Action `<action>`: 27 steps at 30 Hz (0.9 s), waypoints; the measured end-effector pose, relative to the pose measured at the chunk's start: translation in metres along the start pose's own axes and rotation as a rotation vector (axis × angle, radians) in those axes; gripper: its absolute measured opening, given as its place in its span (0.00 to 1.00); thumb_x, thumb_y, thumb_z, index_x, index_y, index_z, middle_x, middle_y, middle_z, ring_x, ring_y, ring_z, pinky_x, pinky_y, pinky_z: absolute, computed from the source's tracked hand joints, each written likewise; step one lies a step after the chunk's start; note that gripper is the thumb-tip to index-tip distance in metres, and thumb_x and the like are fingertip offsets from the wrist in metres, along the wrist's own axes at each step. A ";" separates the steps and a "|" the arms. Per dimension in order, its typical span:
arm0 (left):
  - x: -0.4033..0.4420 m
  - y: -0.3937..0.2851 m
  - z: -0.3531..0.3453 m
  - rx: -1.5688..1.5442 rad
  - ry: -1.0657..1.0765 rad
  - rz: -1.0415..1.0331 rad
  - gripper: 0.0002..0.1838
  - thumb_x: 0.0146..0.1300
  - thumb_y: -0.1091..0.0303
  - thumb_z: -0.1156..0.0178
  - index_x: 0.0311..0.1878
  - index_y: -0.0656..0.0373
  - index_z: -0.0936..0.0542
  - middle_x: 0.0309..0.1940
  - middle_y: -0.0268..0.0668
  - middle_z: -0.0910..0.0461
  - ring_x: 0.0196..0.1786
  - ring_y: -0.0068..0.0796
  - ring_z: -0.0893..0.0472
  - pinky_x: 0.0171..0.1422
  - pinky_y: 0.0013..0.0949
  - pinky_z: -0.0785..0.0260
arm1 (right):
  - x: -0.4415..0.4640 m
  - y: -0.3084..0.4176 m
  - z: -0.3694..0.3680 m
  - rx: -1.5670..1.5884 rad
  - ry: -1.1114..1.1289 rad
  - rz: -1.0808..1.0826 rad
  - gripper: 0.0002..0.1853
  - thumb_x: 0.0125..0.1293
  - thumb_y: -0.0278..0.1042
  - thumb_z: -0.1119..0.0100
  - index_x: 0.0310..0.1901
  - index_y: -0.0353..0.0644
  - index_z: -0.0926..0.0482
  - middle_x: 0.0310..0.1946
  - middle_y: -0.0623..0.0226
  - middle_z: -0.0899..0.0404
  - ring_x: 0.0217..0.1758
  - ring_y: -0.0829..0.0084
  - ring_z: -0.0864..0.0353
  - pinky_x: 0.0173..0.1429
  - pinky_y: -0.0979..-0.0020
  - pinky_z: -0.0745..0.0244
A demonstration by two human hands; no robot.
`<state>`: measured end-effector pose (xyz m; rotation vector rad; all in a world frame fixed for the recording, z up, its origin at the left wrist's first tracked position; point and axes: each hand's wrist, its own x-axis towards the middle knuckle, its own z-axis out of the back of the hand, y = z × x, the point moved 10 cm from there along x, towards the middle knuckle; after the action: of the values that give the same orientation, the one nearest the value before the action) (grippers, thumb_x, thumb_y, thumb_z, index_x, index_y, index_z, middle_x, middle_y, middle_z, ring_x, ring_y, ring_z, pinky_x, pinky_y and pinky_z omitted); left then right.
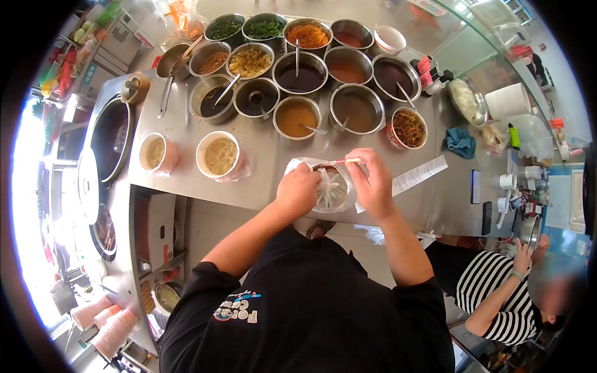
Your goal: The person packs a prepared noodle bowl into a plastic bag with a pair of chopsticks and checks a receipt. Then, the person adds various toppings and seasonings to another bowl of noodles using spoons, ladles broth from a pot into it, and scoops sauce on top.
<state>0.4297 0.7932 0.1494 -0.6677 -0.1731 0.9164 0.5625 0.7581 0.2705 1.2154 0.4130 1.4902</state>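
At the counter's front edge, a round container (333, 198) sits inside a clear plastic bag (324, 191) with its top gathered. My left hand (300, 190) is closed on the gathered bag at the container's left side. Above the container's right side, my right hand (373, 181) pinches a thin red-and-white strip (339, 162) between thumb and fingers. The strip reaches left toward my left hand; its exact kind is too small to tell. A long printed paper slip (420, 176) lies just right of my right hand.
Two noodle cups (219, 155) (158, 153) stand left of me. Behind are several metal pots of sauces and toppings, including a dark sauce pot (301, 73), and a cup of chopped topping (407, 128). A blue cloth (460, 143) lies right. Another person (497, 283) holds a metal bowl.
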 end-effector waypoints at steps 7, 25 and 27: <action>-0.005 -0.003 0.006 -0.051 -0.075 0.003 0.06 0.59 0.70 0.42 0.37 0.55 0.17 0.38 0.46 0.24 0.40 0.51 0.21 0.46 0.48 0.28 | -0.006 -0.006 0.000 0.044 0.050 0.033 0.10 0.58 0.15 0.41 0.40 0.37 0.25 0.36 0.57 0.21 0.35 0.58 0.20 0.39 0.65 0.25; -0.027 0.006 0.011 -1.044 0.029 0.350 0.18 0.67 0.72 0.44 0.59 0.66 0.25 0.38 0.33 0.22 0.38 0.21 0.23 0.44 0.27 0.30 | -0.084 -0.070 -0.022 0.047 0.095 -0.519 0.26 0.63 0.29 0.38 0.61 0.37 0.32 0.37 0.59 0.24 0.39 0.61 0.23 0.46 0.65 0.27; -0.027 -0.006 -0.002 -1.187 0.156 0.350 0.18 0.69 0.73 0.47 0.59 0.69 0.26 0.43 0.36 0.20 0.42 0.22 0.21 0.48 0.25 0.28 | -0.092 -0.081 -0.038 0.453 0.031 -0.706 0.25 0.63 0.30 0.37 0.60 0.36 0.31 0.37 0.58 0.23 0.40 0.58 0.23 0.46 0.60 0.27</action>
<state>0.4179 0.7688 0.1554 -1.9073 -0.4824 1.0452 0.5598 0.7169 0.1493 1.2072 1.1167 0.8215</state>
